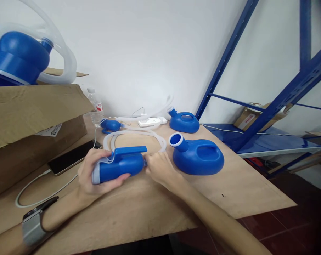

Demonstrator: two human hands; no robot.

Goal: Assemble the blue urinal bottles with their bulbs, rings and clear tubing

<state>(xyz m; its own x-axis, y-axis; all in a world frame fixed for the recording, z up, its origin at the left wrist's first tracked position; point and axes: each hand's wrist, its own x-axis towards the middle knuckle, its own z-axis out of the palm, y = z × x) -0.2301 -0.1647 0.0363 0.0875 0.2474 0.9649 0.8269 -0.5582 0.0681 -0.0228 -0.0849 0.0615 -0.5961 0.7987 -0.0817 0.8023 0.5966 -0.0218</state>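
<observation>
So the left hand (93,175) has the blue handled cup (127,166) gripped above the wooden tabletop (139,209), right hand (160,168) pinching its narrow end. Clear hose (152,134) loops behind, by a white wall (150,53); blue metal shelving (272,109) stands right.

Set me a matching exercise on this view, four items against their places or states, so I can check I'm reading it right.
Column one
1. Left hand
2. Right hand
3. Phone
4. Power strip

Column two
A. White, lying near the wall
B. Wrapped around the body of the blue handled container
C. Dark screen up, a white cable at one end
D. At the narrow end of that container

Right pairs: 1-B, 2-D, 3-C, 4-A
</observation>
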